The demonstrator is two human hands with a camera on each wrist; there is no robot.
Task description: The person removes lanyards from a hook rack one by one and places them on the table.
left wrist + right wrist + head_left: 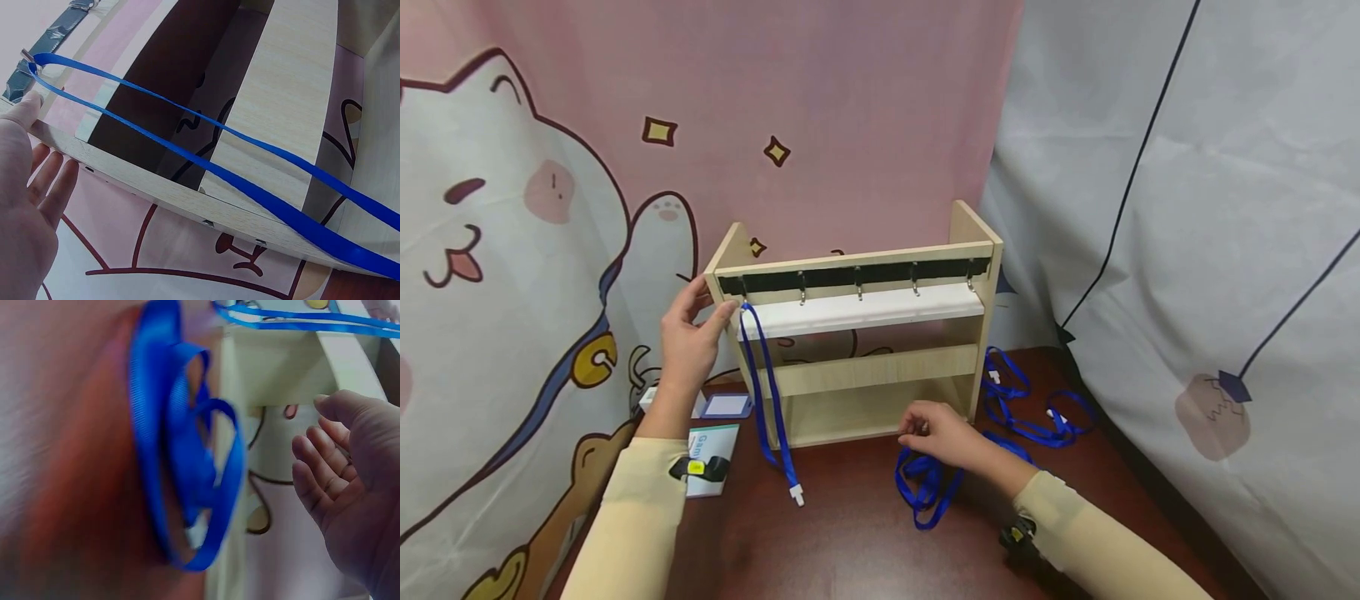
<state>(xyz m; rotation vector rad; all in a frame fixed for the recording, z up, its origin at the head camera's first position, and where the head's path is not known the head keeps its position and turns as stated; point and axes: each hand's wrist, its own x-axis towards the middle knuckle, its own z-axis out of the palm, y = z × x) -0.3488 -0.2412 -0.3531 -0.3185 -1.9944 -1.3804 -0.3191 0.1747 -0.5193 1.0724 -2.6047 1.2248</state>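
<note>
A small wooden rack [868, 364] carries a row of metal hooks [859, 283] on a dark strip. From its leftmost hook hangs a blue lanyard [780, 417], whose white clip [797, 495] reaches the table. My left hand [692, 333] holds the rack's upper left side, thumb at the front edge and fingers along the outer face [28, 200]. Low in front of the rack's right part is my right hand [946, 433], fingers loosely curled with nothing in them. Just below it lies a heap of blue lanyards [925, 492], partly hidden by the hand and forearm.
More blue lanyards [1037, 429] with white clips lie right of the rack. On the left are a blue-framed badge holder [727, 406], a booklet [711, 442] and a small white box [647, 398]. Printed cloth [865, 108] hangs behind the dark red table [820, 550].
</note>
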